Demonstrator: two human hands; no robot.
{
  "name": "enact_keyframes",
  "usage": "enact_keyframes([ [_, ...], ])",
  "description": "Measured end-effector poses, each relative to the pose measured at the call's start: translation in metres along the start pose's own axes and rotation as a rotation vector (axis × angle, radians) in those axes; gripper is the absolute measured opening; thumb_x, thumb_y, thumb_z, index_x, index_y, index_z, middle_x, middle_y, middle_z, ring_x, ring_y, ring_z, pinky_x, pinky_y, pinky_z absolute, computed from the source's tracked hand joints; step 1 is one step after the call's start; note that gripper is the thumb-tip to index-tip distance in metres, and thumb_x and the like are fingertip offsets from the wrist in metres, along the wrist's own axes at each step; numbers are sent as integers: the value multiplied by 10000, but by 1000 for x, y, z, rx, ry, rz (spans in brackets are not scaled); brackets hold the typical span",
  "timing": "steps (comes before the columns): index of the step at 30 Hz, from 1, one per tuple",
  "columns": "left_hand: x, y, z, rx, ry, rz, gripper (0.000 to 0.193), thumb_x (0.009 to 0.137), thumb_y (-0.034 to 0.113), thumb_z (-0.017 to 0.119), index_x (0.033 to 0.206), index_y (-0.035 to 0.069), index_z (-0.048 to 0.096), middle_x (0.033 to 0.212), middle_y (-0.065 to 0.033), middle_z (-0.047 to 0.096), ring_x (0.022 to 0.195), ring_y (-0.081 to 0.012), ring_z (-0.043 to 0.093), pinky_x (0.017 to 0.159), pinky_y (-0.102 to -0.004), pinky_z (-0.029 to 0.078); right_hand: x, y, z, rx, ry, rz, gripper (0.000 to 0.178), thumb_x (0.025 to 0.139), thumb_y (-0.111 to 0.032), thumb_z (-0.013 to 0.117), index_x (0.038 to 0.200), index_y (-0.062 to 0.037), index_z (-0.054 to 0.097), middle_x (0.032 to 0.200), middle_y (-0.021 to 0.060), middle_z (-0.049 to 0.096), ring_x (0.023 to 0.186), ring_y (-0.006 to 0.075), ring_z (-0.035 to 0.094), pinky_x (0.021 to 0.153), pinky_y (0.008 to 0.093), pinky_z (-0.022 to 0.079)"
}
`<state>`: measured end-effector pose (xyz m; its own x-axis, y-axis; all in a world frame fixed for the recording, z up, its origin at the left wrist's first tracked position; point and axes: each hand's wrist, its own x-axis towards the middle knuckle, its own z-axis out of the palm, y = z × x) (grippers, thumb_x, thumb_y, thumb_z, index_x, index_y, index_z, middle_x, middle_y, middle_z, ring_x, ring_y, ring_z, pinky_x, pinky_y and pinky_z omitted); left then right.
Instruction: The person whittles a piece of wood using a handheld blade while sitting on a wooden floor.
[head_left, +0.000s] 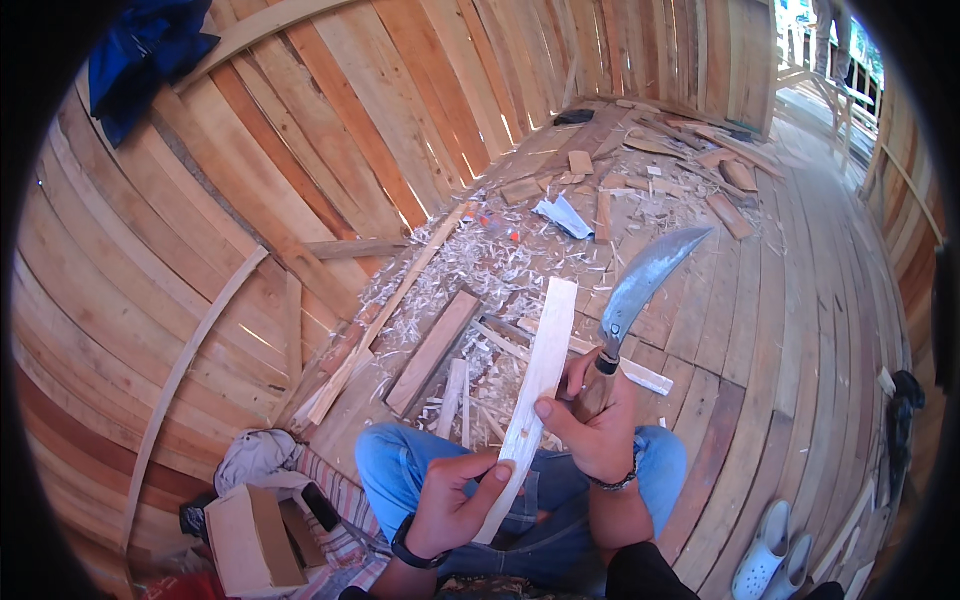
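A pale, flat strip of wood [540, 370] slants up in front of my lap, its far end pointing away from me. Near its lower end my left hand [455, 500] grips it, thumb on the face. My right hand [597, 425] is closed round the wooden handle of a knife with a broad, curved blade [650, 285]; the blade points up and to the right, apart from the strip. My right thumb also presses on the strip's edge. A small dark knot shows on the strip between the two hands.
Wood shavings [480, 250] and offcuts cover the floor ahead. A thick wooden block [433, 352] lies before my knees. At left stand a cardboard box [255, 540] and a phone [321, 507] on striped cloth; at right, pale clogs [762, 555]. Plank walls [330, 120] rise behind.
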<state>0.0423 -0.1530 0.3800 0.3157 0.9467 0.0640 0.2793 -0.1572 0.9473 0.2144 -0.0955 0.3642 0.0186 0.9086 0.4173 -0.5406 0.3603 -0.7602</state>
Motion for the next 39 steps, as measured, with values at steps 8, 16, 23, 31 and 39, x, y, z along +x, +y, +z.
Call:
enact_keyframes([
  [8, -4, 7, 0, -47, 138, 2, 193, 903, 117, 523, 882, -20, 657, 674, -72, 646, 598, -96, 597, 541, -240, 451, -4, -4, 3, 64, -98, 70, 234, 796, 54, 612, 840, -27, 398, 923, 128, 580, 858, 118, 581, 725, 251, 498],
  [16, -5, 2, -1, 27, 187, 38, 164, 876, 106, 555, 880, -25, 654, 663, -91, 637, 597, -108, 605, 527, -246, 449, -7, -4, 6, 77, -141, 63, 316, 736, 104, 645, 855, -39, 390, 903, 151, 586, 851, 150, 594, 720, 280, 517],
  [23, -2, 6, 4, 168, 254, 106, 114, 848, 69, 579, 862, -20, 648, 670, -124, 624, 567, -182, 617, 513, -273, 448, -9, -2, 7, -2, -69, 62, 334, 728, 102, 654, 871, -31, 382, 872, 158, 593, 827, 161, 607, 694, 274, 527],
  [31, 1, 10, 7, 307, 302, 183, 97, 841, 55, 581, 849, -26, 634, 683, -134, 614, 554, -242, 606, 499, -302, 444, -8, 3, 7, -60, -17, 63, 318, 737, 93, 650, 864, -19, 380, 841, 161, 606, 805, 155, 613, 688, 266, 529],
  [39, 3, 7, 10, 391, 360, 232, 76, 812, 32, 595, 772, -32, 605, 610, -124, 548, 497, -227, 542, 458, -300, 393, -6, 4, 9, -179, 21, 77, 298, 732, 72, 660, 843, -14, 397, 785, 132, 623, 768, 138, 627, 658, 253, 533],
])
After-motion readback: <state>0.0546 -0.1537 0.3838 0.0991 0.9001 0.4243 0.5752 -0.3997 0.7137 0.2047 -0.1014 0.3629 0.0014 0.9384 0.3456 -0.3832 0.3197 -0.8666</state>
